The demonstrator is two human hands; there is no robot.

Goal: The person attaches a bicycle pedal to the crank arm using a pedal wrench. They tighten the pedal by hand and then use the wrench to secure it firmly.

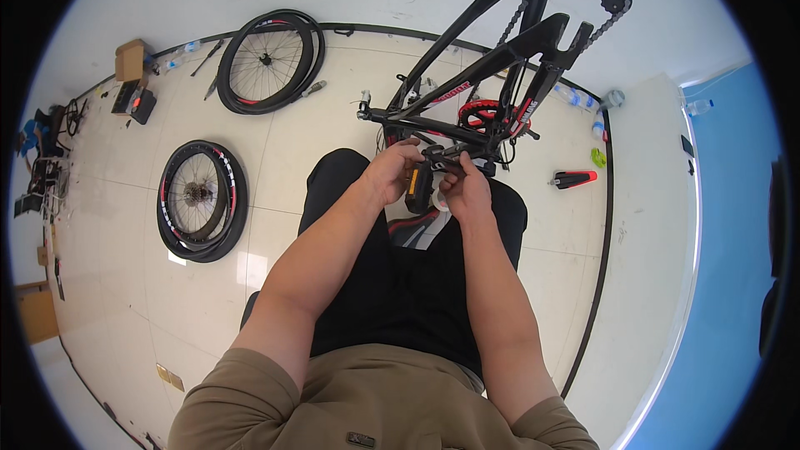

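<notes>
In front of me stands an upside-down black bicycle frame (483,75) with red lettering, its chain (521,17) hanging loosely near the top. A red chainring (487,115) shows on its far side. Between my hands is a black pedal (419,189) with an orange reflector, at the end of a dark crank arm (454,152). My left hand (390,173) is closed, fingertips against the pedal's upper end. My right hand (468,190) pinches at the crank arm, thumb on top. The exact contact of the fingers is partly hidden.
On the tiled floor to the left lie a wheel (265,58) and another wheel with a cassette (202,200), loose tyres around them. Farther left stands an open cardboard box (131,58). A black-and-red saddle (573,178) and several plastic bottles (575,97) lie right, by the wall.
</notes>
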